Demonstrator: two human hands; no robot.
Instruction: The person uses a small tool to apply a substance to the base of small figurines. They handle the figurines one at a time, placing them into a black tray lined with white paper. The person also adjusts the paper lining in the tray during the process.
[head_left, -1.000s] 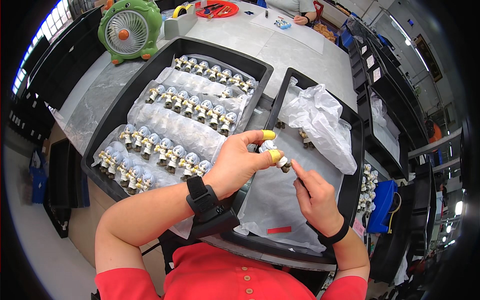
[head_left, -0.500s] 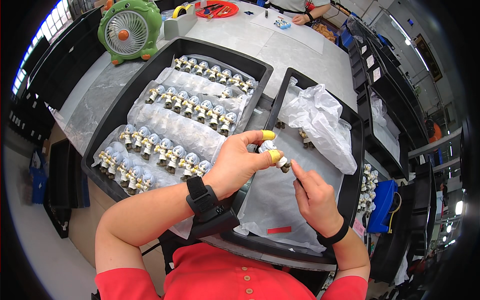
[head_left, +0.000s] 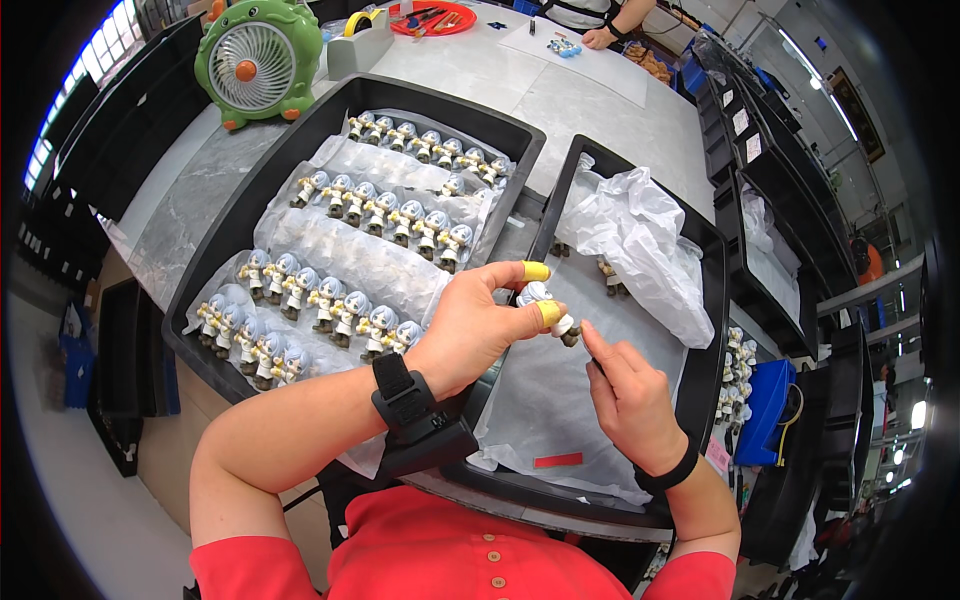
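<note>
While pinched between thumb and forefinger of the left hand (head_left: 470,335), sits just as it did a second ago: small figurine (head_left: 545,305), pale head up by the forefinger, dark feet pointing toward the right hand (head_left: 630,400). Hardly shifts at all across the second; stays raised over the near left part of the right tray (head_left: 712,300), above its white liner sheet (head_left: 545,400). Reads as fine work held steady on one spot, not a pick-up or a put-down.

Left hand: curled closed on the figurine, yellow finger caps (head_left: 536,271) on thumb and forefinger, black wrist strap (head_left: 400,390) below. Right hand: fingers drawn together, forefinger tip touching or nearly touching the feet end; possibly grips a thin dark tool, but cannot tell for sure.

Looks like the others in kind: whitish-blue head, cream body, brown base, lying tilted in the grip.

Elsewhere: rows of matching figurines (head_left: 330,310) standing on wrapping in the left tray (head_left: 250,200), crumpled white wrapping (head_left: 640,240) at the far end of the right tray, two more figurines beside it, green fan (head_left: 258,62) at the far left of the table, another person's hand (head_left: 600,38) at the far end.
</note>
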